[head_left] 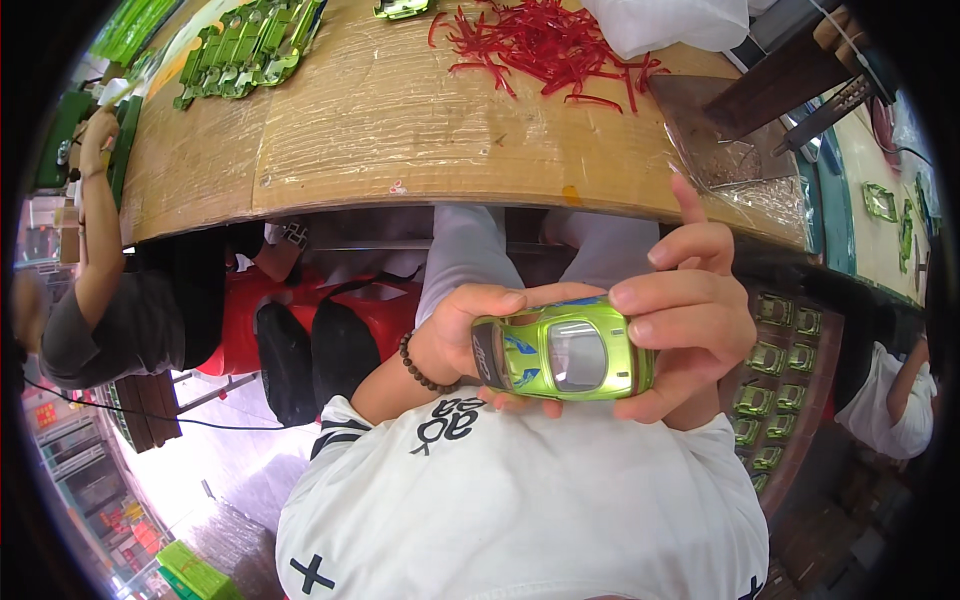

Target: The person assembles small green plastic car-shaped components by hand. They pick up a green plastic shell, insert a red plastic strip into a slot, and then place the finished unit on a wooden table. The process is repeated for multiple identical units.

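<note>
Over my lap, in front of my white shirt, I hold a shiny green toy car body with blue markings, a dark end at the left and a clear greyish window. My left hand, with a beaded bracelet at the wrist, supports it from beneath and along its far side. At the car's right end, the thumb and fingers of my right hand grip it, while the index finger points up and away from it. The car's underside and some left fingers are hidden.
A worktable covered in clear film spans the far side. On it lie red plastic strips, several green car bodies and a white bag. A dark press-like tool stands right. A tray holds green bodies. Co-workers sit on both sides.
</note>
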A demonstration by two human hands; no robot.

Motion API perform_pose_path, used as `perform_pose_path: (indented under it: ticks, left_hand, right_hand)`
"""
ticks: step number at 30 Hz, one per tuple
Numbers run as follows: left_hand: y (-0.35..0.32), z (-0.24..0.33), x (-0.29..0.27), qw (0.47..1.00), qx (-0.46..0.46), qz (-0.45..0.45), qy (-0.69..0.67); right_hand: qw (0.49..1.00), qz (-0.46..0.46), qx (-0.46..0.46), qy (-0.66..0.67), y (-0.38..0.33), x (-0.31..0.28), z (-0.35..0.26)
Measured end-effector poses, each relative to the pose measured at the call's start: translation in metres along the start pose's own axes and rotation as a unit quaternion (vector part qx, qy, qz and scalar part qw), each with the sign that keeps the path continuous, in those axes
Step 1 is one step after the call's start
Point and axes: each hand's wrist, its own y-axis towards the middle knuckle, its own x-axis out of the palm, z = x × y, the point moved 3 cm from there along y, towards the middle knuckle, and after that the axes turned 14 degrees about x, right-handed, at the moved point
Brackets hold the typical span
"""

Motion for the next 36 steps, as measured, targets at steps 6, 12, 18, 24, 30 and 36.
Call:
perform_pose_path:
  ticks: [6, 12, 18, 24, 30, 36]
  left_hand:
    - [-0.005, 0.009, 0.000, 0.996, 0.057, 0.058, 0.048]
    - [0.004, 0.026, 0.024, 0.911, 0.180, 0.134, 0.345]
    - [0.013, 0.008, 0.041, 0.702, 0.361, 0.140, 0.598]
    - [0.026, 0.003, 0.074, 0.372, 0.203, -0.004, 0.906]
    - [0.051, 0.022, 0.098, 0.480, 0.100, -0.128, 0.862]
    - [0.107, 0.032, 0.064, 0.646, 0.237, 0.120, 0.715]
  right_hand:
    - [0.996, 0.051, -0.013, -0.079, -0.004, 0.005, -0.002]
    - [0.981, 0.124, 0.033, -0.147, -0.024, 0.005, 0.006]
    - [0.976, 0.150, 0.103, 0.118, -0.030, 0.029, 0.014]
    - [0.906, 0.226, 0.145, 0.327, -0.039, 0.032, 0.021]
    - [0.600, 0.253, 0.364, 0.666, -0.050, -0.010, 0.019]
    - [0.424, 0.179, 0.302, 0.835, -0.031, -0.050, 0.027]
